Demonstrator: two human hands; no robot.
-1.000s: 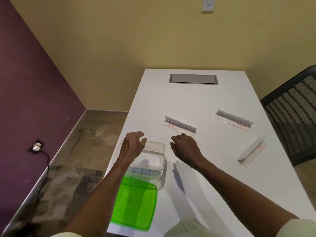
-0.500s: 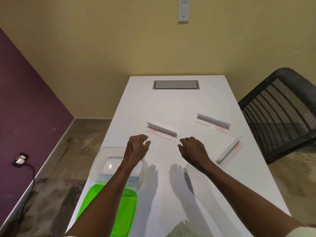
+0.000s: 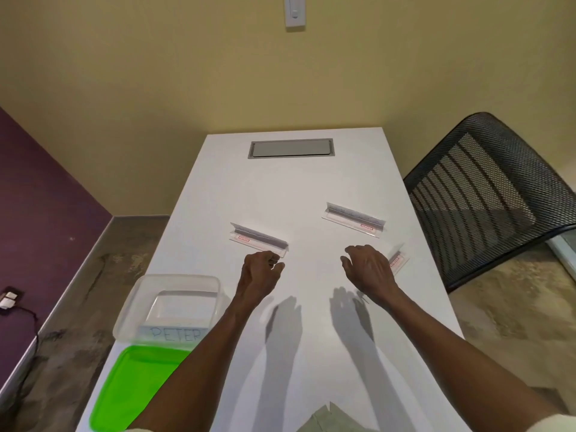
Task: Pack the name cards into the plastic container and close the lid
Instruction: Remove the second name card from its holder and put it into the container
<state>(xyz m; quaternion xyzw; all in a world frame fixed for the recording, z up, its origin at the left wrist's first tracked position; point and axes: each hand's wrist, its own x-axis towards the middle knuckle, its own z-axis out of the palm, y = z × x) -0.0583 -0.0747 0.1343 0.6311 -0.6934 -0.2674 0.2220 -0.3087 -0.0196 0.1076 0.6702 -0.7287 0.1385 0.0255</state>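
Head view, looking down a white tabletop (image 3: 311, 188).

Left hand (image 3: 260, 272): hovers above the tabletop just on the near side of the left name card (image 3: 258, 240). Fingers loosely curled, tips close to the card's near right end; contact cannot be confirmed. The grip holds nothing.

Right hand (image 3: 369, 271): hovers palm down, fingers relaxed and slightly bent, grip empty. It partly covers the right-hand name card (image 3: 398, 260), which lies angled near the tabletop's right edge.

Third name card (image 3: 353, 220): further back, right of centre, apart from both hands. All three cards sit in clear holders bearing a small red label; the label text is too small to read.

Clear plastic container (image 3: 174, 283): open, at the near left edge of the tabletop, left of the left forearm. One name card reading "PETER" (image 3: 174, 334) shows through its near wall. Green lid (image 3: 137, 388): lies flat just nearer than the container, touching or nearly touching it, partly overhanging the left edge.

Surroundings: grey cable hatch (image 3: 291, 148) at the far end of the tabletop; black mesh chair (image 3: 486, 194) on the right; light switch (image 3: 294, 10) on the yellow wall.
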